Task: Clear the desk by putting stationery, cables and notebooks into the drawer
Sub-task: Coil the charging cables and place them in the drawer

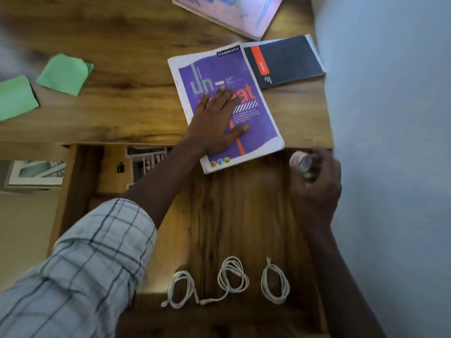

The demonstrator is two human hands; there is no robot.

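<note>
Wooden desk (122,113), grain running left to right, with an open drawer (231,215) pulled out at its near edge.

- Purple notebook (212,69), white-bordered, orange lettering: lies tilted on the desk, right of centre, its near corner overhanging the open drawer.
- Left hand (214,123), checked sleeve (85,264) rolled back: palm down on the purple notebook, fingers straight and spread, pressing flat, nothing gripped.
- Right hand (317,186): at the far right corner of the drawer, fingers curled round a small pale round object (301,162); blurred, kind not determinable.
- White cables, three, each coiled, side by side on the drawer floor at its near end: left cable (181,286), middle cable (233,275), right cable (274,284).
- Dark notebook (290,62), orange band: on the desk just right of the purple one, its edge tucked beneath it.
- Pink book (234,13): far edge of the desk, partly out of view.
- Green papers, two: one (64,74) on the left of the desk, the other (15,97) at the left edge.
- Black binder clip (120,167) and a printed sheet (146,162): in the compartment left of the drawer.
</note>
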